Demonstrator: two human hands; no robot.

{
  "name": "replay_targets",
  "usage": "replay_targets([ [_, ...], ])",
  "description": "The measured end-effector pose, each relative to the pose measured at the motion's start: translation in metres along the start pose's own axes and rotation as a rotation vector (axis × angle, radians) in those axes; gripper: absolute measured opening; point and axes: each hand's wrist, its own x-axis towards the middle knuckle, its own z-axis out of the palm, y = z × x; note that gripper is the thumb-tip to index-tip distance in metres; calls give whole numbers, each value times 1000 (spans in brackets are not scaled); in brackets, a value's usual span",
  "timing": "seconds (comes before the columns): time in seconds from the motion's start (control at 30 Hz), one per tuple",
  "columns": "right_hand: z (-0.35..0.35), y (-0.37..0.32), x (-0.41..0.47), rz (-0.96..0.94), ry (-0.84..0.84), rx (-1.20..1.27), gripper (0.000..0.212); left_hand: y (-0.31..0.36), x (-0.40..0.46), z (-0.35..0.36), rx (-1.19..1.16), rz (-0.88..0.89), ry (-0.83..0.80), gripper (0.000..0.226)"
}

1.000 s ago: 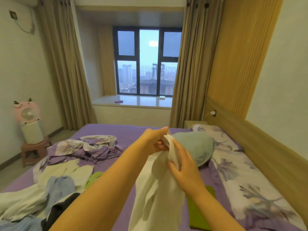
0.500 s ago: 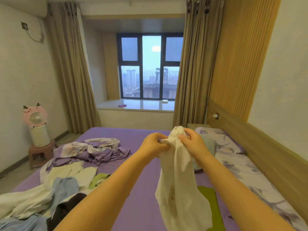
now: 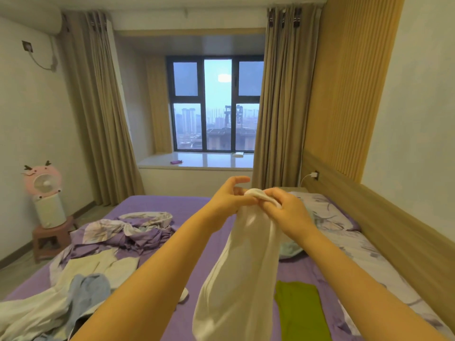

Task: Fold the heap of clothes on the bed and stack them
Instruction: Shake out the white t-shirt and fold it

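A white garment (image 3: pixel 236 274) hangs in the air over the purple bed (image 3: pixel 157 203). My left hand (image 3: pixel 227 198) and my right hand (image 3: pixel 285 210) both pinch its top edge, close together at chest height. The cloth drops long and narrow below them. On the bed's left lies the heap of clothes (image 3: pixel 73 286): white pieces, a light blue one and something dark at the bottom edge. A folded green garment (image 3: pixel 300 311) lies flat on the bed to the right of the hanging cloth.
A crumpled floral purple sheet (image 3: pixel 128 230) lies mid-left on the bed. Floral pillows (image 3: pixel 330 217) and a pale blue cushion (image 3: pixel 290 249) lie along the wooden headboard (image 3: pixel 394 222) on the right. A pink fan (image 3: pixel 43 183) stands on a stool by the left wall.
Both hands have risen with the white garment, and my right hand moved up from the cloth's side to its top edge. The view has tilted upward.
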Motion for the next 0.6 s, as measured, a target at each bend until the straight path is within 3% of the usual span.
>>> replay_targets([
  [0.03,-1,-1,3,16,27,-24,4,-4,-1,-2,6,-16,17,49],
  [0.1,-4,-2,10,23,100,-70,11,-14,-5,-4,53,-45,17,45],
  [0.2,-5,-7,17,25,129,-97,22,-29,-10,-5,154,-42,-27,24],
  [0.27,-5,-6,20,15,106,-100,23,-30,-11,-6,104,-26,-56,12],
  [0.33,-8,-3,21,4,29,-24,14,-27,-9,-8,9,-10,-91,14],
  [0.47,-19,-1,16,-9,-260,13,42,-17,-1,-9,-111,-2,-69,15],
  [0.53,-20,1,15,-21,-270,-18,32,-16,4,-7,-96,-9,-36,12],
  [0.6,-20,4,17,-41,-172,-70,15,-15,7,-3,-56,7,-33,6],
])
